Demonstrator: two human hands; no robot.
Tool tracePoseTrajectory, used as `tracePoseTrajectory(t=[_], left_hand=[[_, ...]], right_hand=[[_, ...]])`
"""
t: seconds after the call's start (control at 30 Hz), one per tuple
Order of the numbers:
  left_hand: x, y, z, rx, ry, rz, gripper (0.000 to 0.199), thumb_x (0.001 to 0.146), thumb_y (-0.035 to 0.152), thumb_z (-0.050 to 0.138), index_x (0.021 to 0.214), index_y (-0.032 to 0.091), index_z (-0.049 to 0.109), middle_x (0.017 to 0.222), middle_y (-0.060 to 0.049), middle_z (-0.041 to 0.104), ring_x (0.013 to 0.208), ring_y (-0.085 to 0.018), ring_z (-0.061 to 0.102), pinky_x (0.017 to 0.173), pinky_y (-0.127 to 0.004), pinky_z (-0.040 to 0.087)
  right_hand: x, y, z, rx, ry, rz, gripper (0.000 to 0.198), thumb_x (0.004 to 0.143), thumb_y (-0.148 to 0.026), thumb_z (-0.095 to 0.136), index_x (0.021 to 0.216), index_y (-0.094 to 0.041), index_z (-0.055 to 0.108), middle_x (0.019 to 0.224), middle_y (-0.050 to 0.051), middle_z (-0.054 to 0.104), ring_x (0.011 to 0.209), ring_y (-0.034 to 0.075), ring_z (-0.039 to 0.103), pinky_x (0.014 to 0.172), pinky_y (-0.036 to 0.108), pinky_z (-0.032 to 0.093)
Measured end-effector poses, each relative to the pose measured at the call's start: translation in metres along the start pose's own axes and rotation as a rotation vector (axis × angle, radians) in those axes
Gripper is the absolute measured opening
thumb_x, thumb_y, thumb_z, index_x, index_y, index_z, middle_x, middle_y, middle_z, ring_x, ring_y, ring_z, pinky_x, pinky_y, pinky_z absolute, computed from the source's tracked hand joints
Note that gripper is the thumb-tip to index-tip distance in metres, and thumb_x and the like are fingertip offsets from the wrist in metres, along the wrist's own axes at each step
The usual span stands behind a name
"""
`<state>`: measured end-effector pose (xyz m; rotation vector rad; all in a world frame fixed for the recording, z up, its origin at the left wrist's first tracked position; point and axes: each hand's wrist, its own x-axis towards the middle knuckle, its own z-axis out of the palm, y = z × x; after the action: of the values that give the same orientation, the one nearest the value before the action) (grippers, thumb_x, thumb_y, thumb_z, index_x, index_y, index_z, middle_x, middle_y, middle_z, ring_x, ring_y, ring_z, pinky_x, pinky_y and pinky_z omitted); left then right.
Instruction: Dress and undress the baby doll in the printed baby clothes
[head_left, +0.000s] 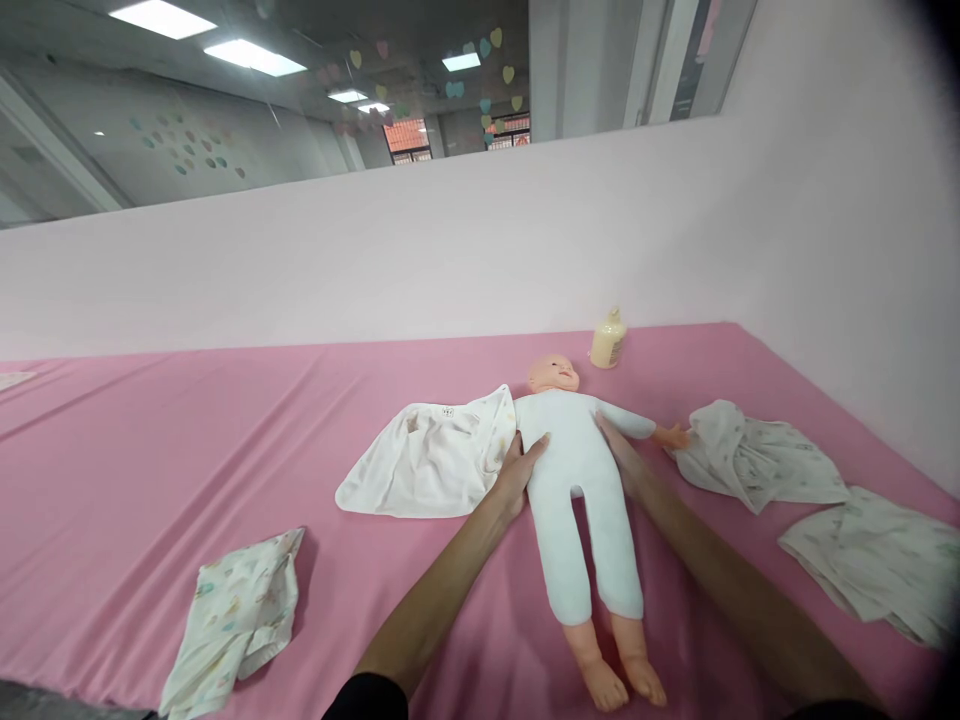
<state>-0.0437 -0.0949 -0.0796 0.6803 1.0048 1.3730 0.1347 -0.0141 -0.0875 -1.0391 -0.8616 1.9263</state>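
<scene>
A baby doll [574, 430] with a white cloth body lies on its back on the pink sheet, feet toward me. My left hand [519, 472] grips the side of its torso, thumb resting on the front. On the opposite side, my right hand [619, 448] holds the torso, its fingers partly hidden. Spread beside the doll, to the left, is a white baby garment [431, 460] with a small label. The doll's arm on that side is hidden at the garment's edge; its other arm stretches out to the right.
A pale yellow pump bottle [608, 340] stands near the wall behind the doll. Folded printed baby clothes [247, 610] lie at the front left. Two crumpled white cloths [757, 455] lie on the right. The pink sheet [187, 450] covers the surface, bounded by a white wall [337, 260].
</scene>
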Motion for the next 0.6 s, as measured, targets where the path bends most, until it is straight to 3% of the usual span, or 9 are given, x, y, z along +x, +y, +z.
tracePoseTrajectory(t=[0.23, 0.43, 0.6], left_hand=[[0.007, 0.004, -0.002, -0.008, -0.003, -0.015, 0.067, 0.080, 0.041, 0.078, 0.137, 0.022, 0.048, 0.142, -0.013, 0.056, 0.123, -0.027, 0.061, 0.108, -0.042, 0.050], [0.022, 0.005, -0.005, -0.015, 0.069, -0.100, 0.078, 0.078, 0.042, 0.077, 0.144, 0.022, 0.039, 0.145, -0.013, 0.053, 0.121, -0.027, 0.062, 0.107, -0.041, 0.051], [0.030, 0.009, -0.007, -0.023, 0.045, -0.086, 0.071, 0.080, 0.052, 0.073, 0.139, 0.022, 0.047, 0.145, -0.012, 0.053, 0.126, -0.027, 0.059, 0.111, -0.041, 0.048]], right_hand=[[-0.009, -0.006, 0.021, 0.042, -0.042, 0.039, 0.076, 0.075, -0.063, 0.073, 0.133, -0.015, 0.063, 0.109, 0.017, 0.074, 0.110, 0.038, 0.068, 0.088, 0.045, 0.060], [-0.002, -0.001, 0.017, 0.039, -0.092, -0.005, 0.083, 0.073, -0.069, 0.071, 0.134, -0.014, 0.061, 0.111, 0.020, 0.073, 0.112, 0.038, 0.066, 0.089, 0.047, 0.059], [0.001, 0.002, 0.015, 0.001, -0.060, -0.094, 0.079, 0.072, -0.068, 0.072, 0.131, -0.018, 0.063, 0.111, 0.018, 0.073, 0.116, 0.037, 0.064, 0.090, 0.044, 0.059]])
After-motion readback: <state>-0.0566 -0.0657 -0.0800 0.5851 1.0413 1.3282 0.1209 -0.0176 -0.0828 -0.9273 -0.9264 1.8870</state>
